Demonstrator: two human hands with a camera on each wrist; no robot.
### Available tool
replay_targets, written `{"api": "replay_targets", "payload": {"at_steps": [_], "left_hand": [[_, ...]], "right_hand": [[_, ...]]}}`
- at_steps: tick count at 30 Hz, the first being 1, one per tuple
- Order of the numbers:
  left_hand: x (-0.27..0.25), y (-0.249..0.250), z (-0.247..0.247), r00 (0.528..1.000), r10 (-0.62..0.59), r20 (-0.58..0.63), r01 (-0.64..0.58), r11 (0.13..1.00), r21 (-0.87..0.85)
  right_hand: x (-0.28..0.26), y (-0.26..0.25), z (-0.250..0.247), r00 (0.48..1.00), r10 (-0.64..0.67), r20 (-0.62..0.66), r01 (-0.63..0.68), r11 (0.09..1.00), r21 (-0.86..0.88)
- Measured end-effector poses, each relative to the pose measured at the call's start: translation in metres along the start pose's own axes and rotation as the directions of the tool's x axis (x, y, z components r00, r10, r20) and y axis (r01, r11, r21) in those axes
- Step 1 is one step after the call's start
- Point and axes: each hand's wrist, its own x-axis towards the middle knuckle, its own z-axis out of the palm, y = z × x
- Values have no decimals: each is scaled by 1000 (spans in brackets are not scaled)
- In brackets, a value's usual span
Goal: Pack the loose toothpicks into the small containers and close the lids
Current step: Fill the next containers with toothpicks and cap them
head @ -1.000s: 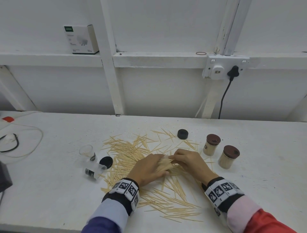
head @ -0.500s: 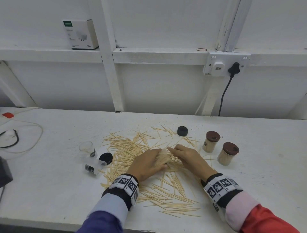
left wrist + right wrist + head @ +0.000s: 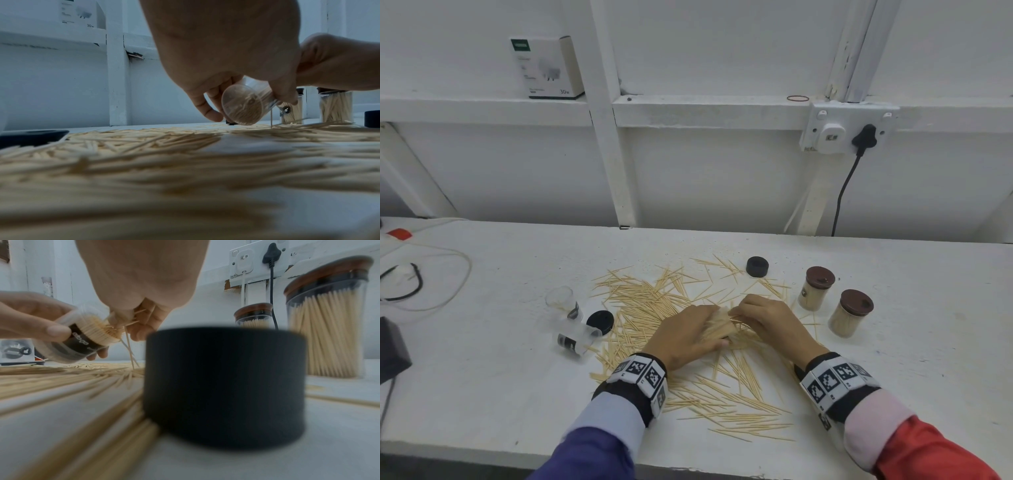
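Observation:
Loose toothpicks (image 3: 647, 305) are spread across the white table (image 3: 482, 377). My left hand (image 3: 688, 335) grips a clear container (image 3: 243, 106), tilted on its side just above the pile and packed with toothpicks. My right hand (image 3: 767, 318) pinches a few toothpicks (image 3: 128, 344) at the container's mouth (image 3: 98, 332). Two filled containers with brown lids (image 3: 820, 287) (image 3: 851, 317) stand closed at the right. An empty clear container (image 3: 563, 301) stands at the left, and another (image 3: 575, 339) lies on its side. Black lids (image 3: 757, 266) (image 3: 600, 322) lie loose.
A black lid (image 3: 224, 386) sits close under my right wrist. Cables (image 3: 414, 281) and a dark object (image 3: 390, 346) occupy the table's left end. A white box (image 3: 548, 68) stands on the wall ledge, and a plugged socket (image 3: 849, 130) hangs at the right.
Both hands stay together over the middle of the pile. The right hand's fingers have shifted slightly at the container's mouth.

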Motion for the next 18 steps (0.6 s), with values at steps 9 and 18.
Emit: {"api": "replay_targets", "payload": {"at_steps": [9, 18], "left_hand": [[-1, 1, 0, 1000, 7, -12, -7, 1000, 0], [-1, 0, 1, 999, 25, 20, -24, 999, -22]], "right_hand": [[-1, 1, 1, 1000, -10, -20, 11, 999, 37], [-1, -1, -3, 1000, 5, -5, -5, 999, 53]]}}
